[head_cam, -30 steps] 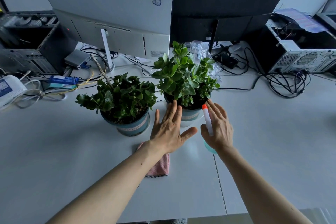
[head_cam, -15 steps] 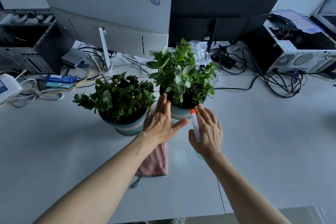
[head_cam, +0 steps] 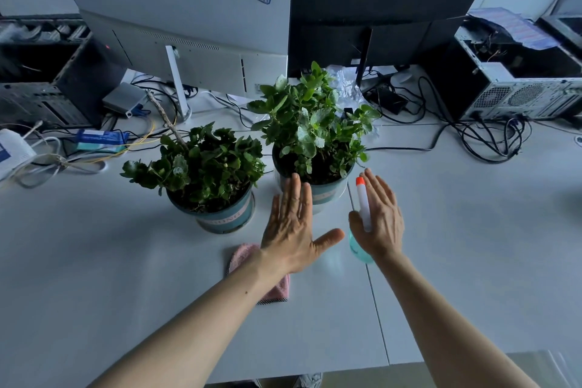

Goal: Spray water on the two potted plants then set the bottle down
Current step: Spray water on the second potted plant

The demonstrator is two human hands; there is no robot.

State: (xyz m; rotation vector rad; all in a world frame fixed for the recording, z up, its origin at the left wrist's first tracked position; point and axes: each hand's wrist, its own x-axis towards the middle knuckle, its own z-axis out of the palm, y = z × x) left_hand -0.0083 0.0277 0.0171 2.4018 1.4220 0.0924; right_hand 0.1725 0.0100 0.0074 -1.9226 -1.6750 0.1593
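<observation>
Since half a second ago, both hands have been drawn slightly back from the right potted plant point(head_cam: 310, 135). The spray bottle point(head_cam: 362, 208) (orange-tipped, pale blue below) is held in the right hand point(head_cam: 379, 220), fingers extended alongside it. The left hand point(head_cam: 296, 227) is spread flat and empty, fingertips at the pot, above a pink cloth point(head_cam: 252, 264) on the surface point(head_cam: 472, 230). The left potted plant point(head_cam: 201, 167) stands left of those fingers.
</observation>
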